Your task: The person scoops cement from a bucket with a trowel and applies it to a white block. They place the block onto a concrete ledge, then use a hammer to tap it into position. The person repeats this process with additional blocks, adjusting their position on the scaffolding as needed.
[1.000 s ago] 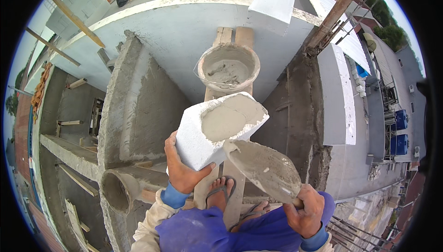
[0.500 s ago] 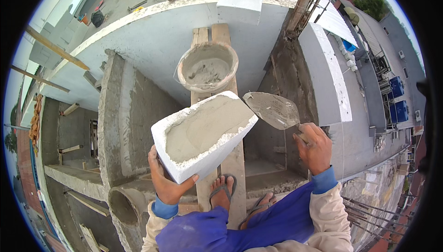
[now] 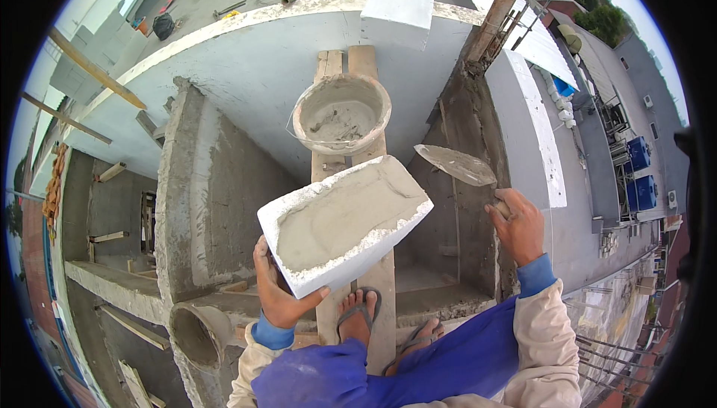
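My left hand (image 3: 286,288) grips the near left end of a white lightweight block (image 3: 366,250), fingers on its side and thumb round the front corner. Grey mortar (image 3: 347,217) covers the block's upper face inside a rough white rim. At the right, my right hand (image 3: 518,223) is closed round the handle of a trowel (image 3: 457,164). Its mortar-smeared blade points up and left, apart from the block. Beyond the block, a bucket (image 3: 305,126) with mortar in it stands on wooden planks (image 3: 382,281).
My sandalled feet (image 3: 357,311) are on and beside the planks, with deep openings on both sides. A second bucket (image 3: 196,333) lies tipped at lower left. A white block (image 3: 399,5) rests on the far wall (image 3: 246,72). A wooden post (image 3: 502,12) rises at the back right.
The trowel has moved right and up, away from the block, its blade now seen more edge-on. The mortar surface looks more spread out. The block sits slightly farther right in view.
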The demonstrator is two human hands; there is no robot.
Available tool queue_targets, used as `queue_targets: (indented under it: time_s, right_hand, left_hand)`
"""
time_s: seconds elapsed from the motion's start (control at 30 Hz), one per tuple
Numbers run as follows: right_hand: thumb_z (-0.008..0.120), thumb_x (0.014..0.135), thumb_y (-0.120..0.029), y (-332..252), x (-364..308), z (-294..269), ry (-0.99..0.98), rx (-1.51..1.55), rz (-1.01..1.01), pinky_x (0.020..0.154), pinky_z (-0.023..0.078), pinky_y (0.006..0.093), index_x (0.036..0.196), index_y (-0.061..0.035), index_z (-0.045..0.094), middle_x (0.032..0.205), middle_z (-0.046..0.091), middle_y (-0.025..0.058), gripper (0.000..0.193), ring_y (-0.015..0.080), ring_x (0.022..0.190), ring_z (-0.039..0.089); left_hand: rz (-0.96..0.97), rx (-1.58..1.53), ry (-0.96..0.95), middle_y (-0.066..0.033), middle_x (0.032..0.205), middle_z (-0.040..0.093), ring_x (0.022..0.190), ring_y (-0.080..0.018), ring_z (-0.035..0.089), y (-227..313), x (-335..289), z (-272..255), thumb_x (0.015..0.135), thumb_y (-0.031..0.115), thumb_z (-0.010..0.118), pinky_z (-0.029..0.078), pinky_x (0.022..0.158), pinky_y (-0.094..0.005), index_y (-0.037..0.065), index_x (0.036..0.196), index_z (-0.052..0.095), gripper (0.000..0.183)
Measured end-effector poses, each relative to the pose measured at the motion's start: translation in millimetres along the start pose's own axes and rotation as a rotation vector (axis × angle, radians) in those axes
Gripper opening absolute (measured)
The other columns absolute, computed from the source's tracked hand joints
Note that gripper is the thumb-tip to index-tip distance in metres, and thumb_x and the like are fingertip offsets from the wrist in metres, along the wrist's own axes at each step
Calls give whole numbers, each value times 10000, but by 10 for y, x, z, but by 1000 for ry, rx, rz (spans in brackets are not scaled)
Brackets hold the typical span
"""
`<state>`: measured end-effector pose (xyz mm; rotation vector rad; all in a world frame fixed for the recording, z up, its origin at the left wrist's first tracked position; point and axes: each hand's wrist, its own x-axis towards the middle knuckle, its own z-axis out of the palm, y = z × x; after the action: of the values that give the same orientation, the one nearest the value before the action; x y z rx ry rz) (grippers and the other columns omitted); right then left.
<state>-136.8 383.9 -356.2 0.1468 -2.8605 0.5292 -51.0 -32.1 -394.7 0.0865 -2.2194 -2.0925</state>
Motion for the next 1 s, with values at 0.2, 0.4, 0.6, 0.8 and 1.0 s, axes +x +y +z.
queue_targets:
  time_s: [0.2,0.4,0.6,0.8,1.0]
  right_hand:
    - [689,905,-232,-885,1751,211,-262,-453,-314,823,598,442,1022,-153,791,1060,759,116,175,308,983,733]
    - [667,980,-257,-1499,2259,262,5,-167,-404,806,603,421,1052,-91,788,1015,776,147,217,301,937,757]
    - [610,1052,-223,-724,328,482,643,821,506,706,518,271,966,-3,677,805,689,39,246,102,750,624]
    - [763,875,-150,-1505,-1306,1191,191,636,265,1075,419,488,1266,0,549,1428,502,243,471,426,1304,499]
    - [810,809,-207,-2039,-1303,1223,100,665,-14,1107,387,530,1453,1,442,1554,372,297,771,491,1404,414]
  left_hand:
    - [44,47,-44,-181,1447,416,1369,-290,467,-46,-28,21,602,214,973,397,1145,-420,-34,1538,225,1223]
    - [173,235,-65,-171,1431,453,1338,-295,502,-112,-109,93,598,230,962,410,1130,-422,-22,1537,254,1202]
    - [71,115,-47,-171,1421,407,1364,-289,439,-57,90,205,583,268,969,348,1155,-421,-47,1511,286,1194]
    - [14,124,1,-210,1379,480,1294,-313,518,229,329,403,633,171,942,436,1089,-430,-40,1539,267,1149]
    - [-22,2,259,-238,1385,464,1286,-317,508,262,249,778,738,83,893,438,1085,-436,-76,1529,242,1037]
